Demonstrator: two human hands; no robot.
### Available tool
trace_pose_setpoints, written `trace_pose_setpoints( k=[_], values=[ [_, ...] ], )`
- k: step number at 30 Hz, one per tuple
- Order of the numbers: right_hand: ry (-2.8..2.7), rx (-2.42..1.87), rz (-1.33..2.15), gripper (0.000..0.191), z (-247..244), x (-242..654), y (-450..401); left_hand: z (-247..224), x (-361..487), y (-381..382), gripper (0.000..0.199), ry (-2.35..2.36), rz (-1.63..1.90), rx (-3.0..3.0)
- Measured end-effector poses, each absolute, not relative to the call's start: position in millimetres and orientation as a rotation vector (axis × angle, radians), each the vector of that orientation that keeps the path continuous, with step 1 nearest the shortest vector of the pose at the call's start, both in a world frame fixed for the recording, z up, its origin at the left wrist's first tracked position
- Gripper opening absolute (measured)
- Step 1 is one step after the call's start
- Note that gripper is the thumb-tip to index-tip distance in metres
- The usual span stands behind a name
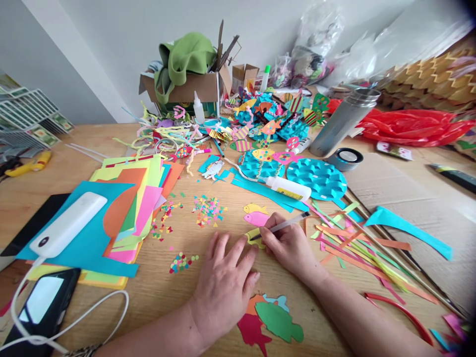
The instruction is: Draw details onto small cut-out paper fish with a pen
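Observation:
My right hand grips a pen with a clear barrel, its tip on a small yellow-green paper fish. Flat on the wood lies my left hand, fingers spread, with fingertips at the edge of that fish. Just beyond, a yellow paper fish and a pink paper fish lie side by side. Between my forearms sit a green paper fish, a red one and others partly covered. Paper dots and small confetti triangles are piled left of my hands.
Coloured paper sheets, a white power bank and a phone occupy the left. A glue bottle lies behind my right hand, near blue textured discs. Paper strips, a metal flask and red-handled scissors are right.

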State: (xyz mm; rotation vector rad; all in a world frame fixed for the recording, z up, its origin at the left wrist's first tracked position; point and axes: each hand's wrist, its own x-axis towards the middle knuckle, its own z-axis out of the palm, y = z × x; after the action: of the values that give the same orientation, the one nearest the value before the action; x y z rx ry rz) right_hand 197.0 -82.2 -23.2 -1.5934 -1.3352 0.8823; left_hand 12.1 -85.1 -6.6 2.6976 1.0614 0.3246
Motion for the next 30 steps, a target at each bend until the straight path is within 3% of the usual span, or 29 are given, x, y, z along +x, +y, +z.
trace_pose_setpoints(
  k=[30],
  values=[
    [-1.359,-1.555,0.860,0.022,-25.0,196.8,-82.6,-7.5,12.5,-84.2,0.036,1.055,0.315,2.690]
  ],
)
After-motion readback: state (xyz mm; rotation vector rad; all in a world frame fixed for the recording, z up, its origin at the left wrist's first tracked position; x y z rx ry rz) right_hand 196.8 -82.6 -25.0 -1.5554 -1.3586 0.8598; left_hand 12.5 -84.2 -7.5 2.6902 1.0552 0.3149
